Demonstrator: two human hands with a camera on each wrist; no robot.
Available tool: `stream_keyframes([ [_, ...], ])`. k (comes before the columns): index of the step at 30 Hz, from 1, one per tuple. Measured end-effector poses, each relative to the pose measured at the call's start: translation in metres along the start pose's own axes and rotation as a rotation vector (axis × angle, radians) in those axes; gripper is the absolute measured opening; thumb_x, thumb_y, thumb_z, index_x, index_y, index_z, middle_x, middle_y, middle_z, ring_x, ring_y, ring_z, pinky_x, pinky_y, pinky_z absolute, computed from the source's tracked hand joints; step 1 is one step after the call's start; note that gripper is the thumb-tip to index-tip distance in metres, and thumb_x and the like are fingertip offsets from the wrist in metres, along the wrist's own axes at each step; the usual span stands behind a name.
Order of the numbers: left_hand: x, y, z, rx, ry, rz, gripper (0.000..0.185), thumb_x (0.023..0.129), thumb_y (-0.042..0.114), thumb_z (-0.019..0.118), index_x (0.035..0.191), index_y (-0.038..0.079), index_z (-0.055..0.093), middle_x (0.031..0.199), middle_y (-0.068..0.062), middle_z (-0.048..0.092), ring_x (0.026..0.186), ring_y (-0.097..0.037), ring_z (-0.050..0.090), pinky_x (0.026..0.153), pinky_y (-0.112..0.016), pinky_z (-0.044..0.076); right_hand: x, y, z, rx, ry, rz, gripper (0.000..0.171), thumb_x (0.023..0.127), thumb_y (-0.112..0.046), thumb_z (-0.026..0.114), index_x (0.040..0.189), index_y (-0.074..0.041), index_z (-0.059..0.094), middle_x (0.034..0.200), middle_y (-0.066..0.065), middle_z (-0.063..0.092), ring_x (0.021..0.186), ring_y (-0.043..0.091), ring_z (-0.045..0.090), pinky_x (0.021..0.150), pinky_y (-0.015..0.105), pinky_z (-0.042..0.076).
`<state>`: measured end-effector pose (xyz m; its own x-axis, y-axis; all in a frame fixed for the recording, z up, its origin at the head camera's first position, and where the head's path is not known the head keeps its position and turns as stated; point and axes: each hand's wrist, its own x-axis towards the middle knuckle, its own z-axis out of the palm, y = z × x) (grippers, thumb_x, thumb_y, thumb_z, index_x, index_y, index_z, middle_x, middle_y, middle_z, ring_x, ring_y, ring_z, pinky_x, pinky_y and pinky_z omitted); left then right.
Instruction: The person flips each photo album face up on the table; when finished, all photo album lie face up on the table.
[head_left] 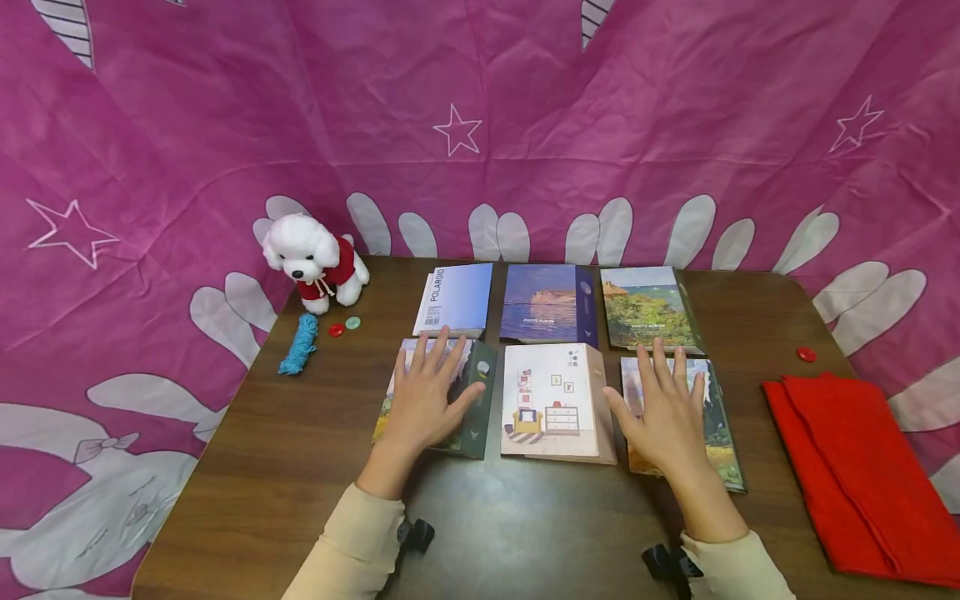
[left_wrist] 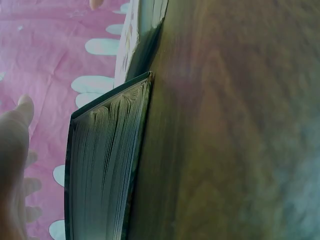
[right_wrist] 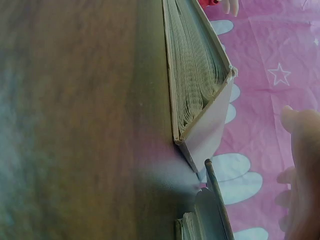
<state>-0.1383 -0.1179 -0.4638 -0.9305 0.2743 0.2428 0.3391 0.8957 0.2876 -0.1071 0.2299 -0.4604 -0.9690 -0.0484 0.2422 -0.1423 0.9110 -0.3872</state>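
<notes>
Green album (head_left: 438, 400) under flat left grip (head_left: 427, 400), painted album (head_left: 716, 433) under flat right grip (head_left: 667, 417)

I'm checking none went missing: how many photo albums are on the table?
6, in two rows. Back: white album, blue album, green album. Front: one under the left hand, the room-picture album in the middle, one under the right hand. None looks hidden.

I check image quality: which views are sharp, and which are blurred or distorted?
Head view: sharp, evenly lit, wide-angle bend at the table edges. Left wrist view: soft, dim, the album pages close. Right wrist view: blurred foreground, the album clearer.
</notes>
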Motion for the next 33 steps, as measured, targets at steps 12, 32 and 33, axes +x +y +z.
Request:
stream_keyframes([
  [12,0.018,-0.008,-0.008,-0.284,0.034,-0.031,0.069,0.097,0.048,0.062,0.151,0.008,0.047,0.162,-0.015,0.034,0.149,-0.045,0.024,0.115,-0.07,0.018,0.018,-0.001,0.004,0.225,0.036,0.008,0.087,0.095,-0.046,0.067,0.157,0.001,0.029,0.153,0.03,0.039,0.139,0.053,0.035,0.107,0.075,0.027],
  [32,0.047,-0.046,-0.011,-0.454,0.048,-0.131,0.065,0.099,0.039,0.062,0.151,0.004,0.046,0.161,-0.019,0.034,0.15,-0.038,0.026,0.117,-0.065,0.022,0.079,-0.043,0.018,0.637,0.006,0.065,0.062,0.102,-0.033,0.062,0.153,-0.006,0.04,0.143,0.02,0.056,0.136,0.035,0.048,0.111,0.053,0.04],
  [33,0.048,-0.047,-0.01,-0.458,0.053,-0.129,0.065,0.099,0.039,0.062,0.151,0.003,0.045,0.161,-0.02,0.034,0.15,-0.038,0.026,0.116,-0.065,0.023,0.083,-0.045,0.019,0.657,0.006,0.076,0.061,0.102,-0.032,0.062,0.153,-0.006,0.04,0.143,0.02,0.055,0.137,0.034,0.048,0.112,0.052,0.039],
])
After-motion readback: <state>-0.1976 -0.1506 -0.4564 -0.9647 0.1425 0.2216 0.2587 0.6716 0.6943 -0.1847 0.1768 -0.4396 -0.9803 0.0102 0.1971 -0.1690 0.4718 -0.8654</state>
